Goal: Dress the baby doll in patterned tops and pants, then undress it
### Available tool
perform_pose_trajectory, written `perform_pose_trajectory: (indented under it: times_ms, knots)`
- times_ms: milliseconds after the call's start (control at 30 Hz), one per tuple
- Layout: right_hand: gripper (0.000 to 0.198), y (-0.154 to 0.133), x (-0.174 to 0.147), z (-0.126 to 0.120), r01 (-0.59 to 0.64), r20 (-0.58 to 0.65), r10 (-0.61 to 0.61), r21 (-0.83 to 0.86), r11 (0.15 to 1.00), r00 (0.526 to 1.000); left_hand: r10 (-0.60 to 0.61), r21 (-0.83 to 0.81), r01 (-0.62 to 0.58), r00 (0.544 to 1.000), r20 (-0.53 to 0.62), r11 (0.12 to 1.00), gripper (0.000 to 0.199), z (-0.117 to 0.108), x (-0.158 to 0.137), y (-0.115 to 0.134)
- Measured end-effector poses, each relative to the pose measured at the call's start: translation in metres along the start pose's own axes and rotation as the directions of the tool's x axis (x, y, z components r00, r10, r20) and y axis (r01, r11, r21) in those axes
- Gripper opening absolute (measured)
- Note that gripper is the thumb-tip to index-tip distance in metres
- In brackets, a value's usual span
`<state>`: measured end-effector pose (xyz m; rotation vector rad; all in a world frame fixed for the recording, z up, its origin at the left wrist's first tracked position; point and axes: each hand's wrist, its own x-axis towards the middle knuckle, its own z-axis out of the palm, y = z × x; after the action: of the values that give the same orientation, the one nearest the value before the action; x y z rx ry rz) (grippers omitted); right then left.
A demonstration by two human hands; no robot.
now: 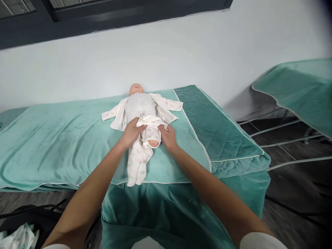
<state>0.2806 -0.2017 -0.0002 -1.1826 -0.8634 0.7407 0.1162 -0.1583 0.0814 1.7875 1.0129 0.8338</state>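
A baby doll [136, 88] lies on its back on the green bed, its head toward the wall. An open white printed jacket [169, 103] is on its arms, with a pale grey torso [140, 105] showing between the sides. My left hand [132, 132] and my right hand [168, 136] grip the two sides of the white patterned baby pants [138, 160] at the doll's legs. One pant leg hangs flat toward the bed's front edge. From the other leg opening, the doll's toes [153, 143] peek out.
A green cover [59, 145] spreads over the bed, with a quilted darker section [215, 128] on the right. To the right stands a metal frame [282, 143] under another green cover [306, 93]. Printed cloth [22, 238] lies on a dark object at lower left.
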Motion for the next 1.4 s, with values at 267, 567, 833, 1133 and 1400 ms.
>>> perform_pose_trajectory:
  times_ms: [267,567,833,1133,1400]
  knots:
    - [0.034,-0.001,0.03,0.003,-0.03,-0.017,0.031,0.041,0.999,0.999,-0.185,-0.48,0.256,0.964,0.192,0.839,0.043,0.004,0.001,0.014]
    - [0.039,0.003,0.059,-0.003,-0.112,0.058,0.106,0.127,0.986,0.993,-0.054,-0.204,0.059,0.998,0.033,0.977,0.032,-0.005,0.038,0.006]
    - [0.034,0.002,0.062,-0.013,-0.203,0.243,0.136,0.278,0.939,0.96,-0.045,-0.479,0.155,0.971,0.233,0.864,0.039,-0.019,0.033,-0.013]
    - [0.042,-0.074,0.121,-0.015,0.048,0.783,0.046,-0.097,0.994,0.621,-0.119,-0.786,0.148,0.988,0.095,0.6,0.042,-0.007,0.028,-0.06]
    - [0.03,-0.068,0.086,0.035,-0.002,0.892,0.214,-0.232,0.973,0.397,-0.239,-0.743,0.254,0.962,0.13,0.619,0.055,-0.015,0.024,-0.069]
